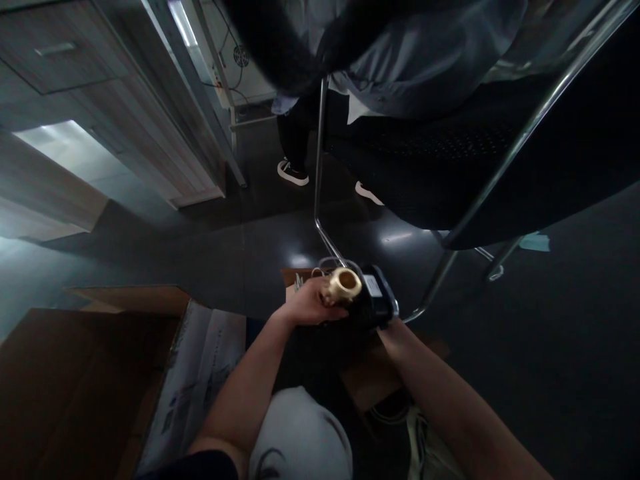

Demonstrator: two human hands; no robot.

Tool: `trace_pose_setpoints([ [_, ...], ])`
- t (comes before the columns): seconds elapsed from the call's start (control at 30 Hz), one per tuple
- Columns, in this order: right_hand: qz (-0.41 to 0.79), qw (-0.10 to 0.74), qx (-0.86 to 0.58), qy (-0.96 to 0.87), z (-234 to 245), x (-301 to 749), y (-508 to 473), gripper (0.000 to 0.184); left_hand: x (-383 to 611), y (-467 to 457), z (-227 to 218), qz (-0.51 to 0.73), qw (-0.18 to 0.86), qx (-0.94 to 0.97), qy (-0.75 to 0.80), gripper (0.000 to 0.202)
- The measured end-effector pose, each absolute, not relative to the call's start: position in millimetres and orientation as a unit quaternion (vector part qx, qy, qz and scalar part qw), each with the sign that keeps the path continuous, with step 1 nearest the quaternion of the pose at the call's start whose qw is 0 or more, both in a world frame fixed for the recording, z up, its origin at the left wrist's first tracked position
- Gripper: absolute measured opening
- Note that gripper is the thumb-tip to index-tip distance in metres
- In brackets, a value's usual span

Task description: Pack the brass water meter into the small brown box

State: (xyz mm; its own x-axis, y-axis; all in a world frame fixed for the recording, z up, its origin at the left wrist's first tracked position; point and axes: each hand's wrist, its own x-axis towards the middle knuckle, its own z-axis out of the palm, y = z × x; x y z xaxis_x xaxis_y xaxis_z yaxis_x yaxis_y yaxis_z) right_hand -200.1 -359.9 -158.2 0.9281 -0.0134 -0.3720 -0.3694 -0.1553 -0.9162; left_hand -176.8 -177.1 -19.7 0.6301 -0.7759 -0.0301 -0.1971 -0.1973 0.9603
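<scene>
Brass fitting [343, 285] in left hand [309, 303], right hand [395, 328] under black unit [374, 298], arms fwd

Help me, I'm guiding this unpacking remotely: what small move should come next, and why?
Probably lift the black device a little higher: both the left hand and right hand grip it just above the small box, brass fitting upward.

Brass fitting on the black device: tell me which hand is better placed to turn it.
Left, probably. The left hand already grips the brass fitting, fingers wrapped beside its open end. The right hand is mostly hidden behind the black device, apparently supporting it, so it seems better kept as the brace.
</scene>
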Motion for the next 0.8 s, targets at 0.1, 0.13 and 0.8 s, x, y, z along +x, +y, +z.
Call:
trace_pose_setpoints([
  [0.1, 0.136, 0.687, -0.694, 0.165, -156, -189, -370, 0.047, -184, -186, -30, -0.262, 0.252, 0.801, -0.477, 0.011],
  [0.13, 0.136, 0.697, -0.681, 0.176, -155, -187, -372, 0.050, -185, -188, -35, -0.263, 0.175, 0.813, -0.489, 0.010],
  [0.8, 0.255, 0.211, -0.942, -0.062, -123, -203, -347, 0.061, -169, -178, -99, -0.076, 0.177, 0.890, -0.413, 0.028],
])
